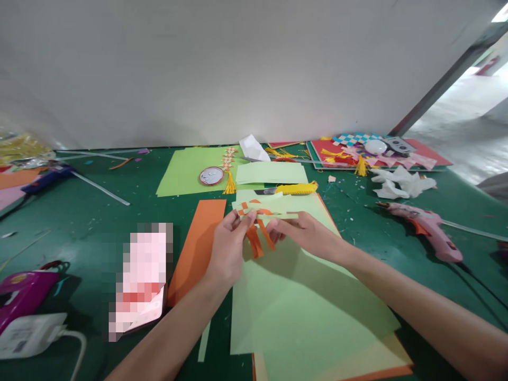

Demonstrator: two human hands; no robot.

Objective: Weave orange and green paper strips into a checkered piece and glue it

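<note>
Both hands hold a small weave of light green and orange paper strips (260, 214) above a light green sheet (301, 307) on the green table (99, 217). My left hand (229, 248) pinches the weave's left side with thumb and fingers. My right hand (305, 233) grips its right side, fingers closed on a light green strip. Loose orange strip ends hang down between the hands. An orange sheet (198, 248) lies just left of my left hand.
A pink glue gun (424, 227) lies at the right, a yellow knife (296, 188) behind the weave, a phone (141, 286) at the left. Finished woven pieces, tassels and coloured sheets (369, 151) lie at the back right; a purple device (24, 291) and white charger (29, 333) are near left.
</note>
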